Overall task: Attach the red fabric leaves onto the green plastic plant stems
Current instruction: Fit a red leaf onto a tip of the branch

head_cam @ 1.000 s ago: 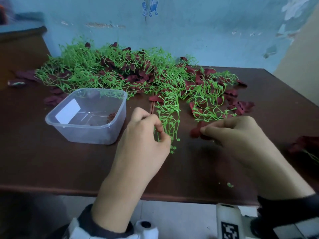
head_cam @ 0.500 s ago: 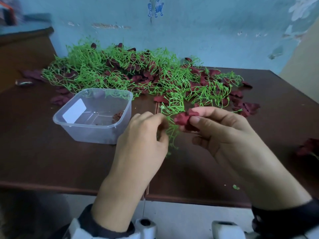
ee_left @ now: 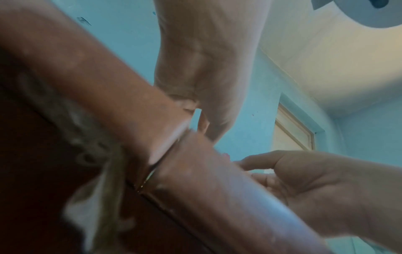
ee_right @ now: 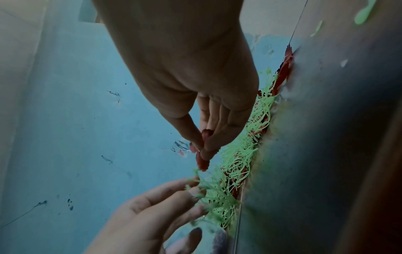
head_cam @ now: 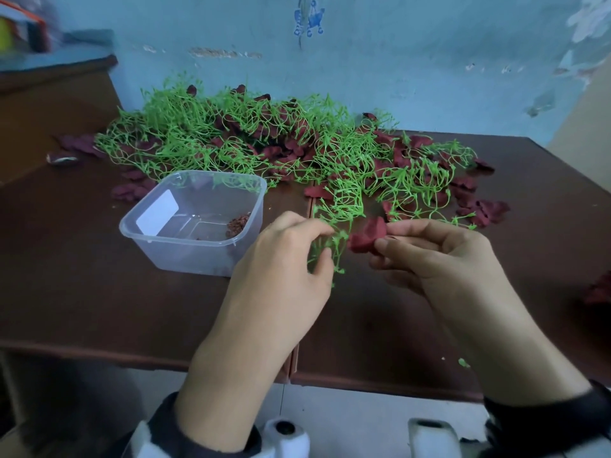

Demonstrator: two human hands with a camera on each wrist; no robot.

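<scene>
While my right hand (head_cam: 439, 256) pinches one red leaf (head_cam: 367, 234) beside stem tips (head_cam: 334, 246) gripped in my left hand (head_cam: 287, 259), leaf not yet attached. Most stems (head_cam: 231, 140) on surface (head_cam: 82, 292) look bare; loose leaves (head_cam: 476, 206) lie scattered. Judged early.

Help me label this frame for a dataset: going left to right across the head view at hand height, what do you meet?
Clear plastic container → left hand gripping the green stem sprig → red fabric leaf → right hand pinching that leaf → loose red leaves at the table's right edge.
</scene>
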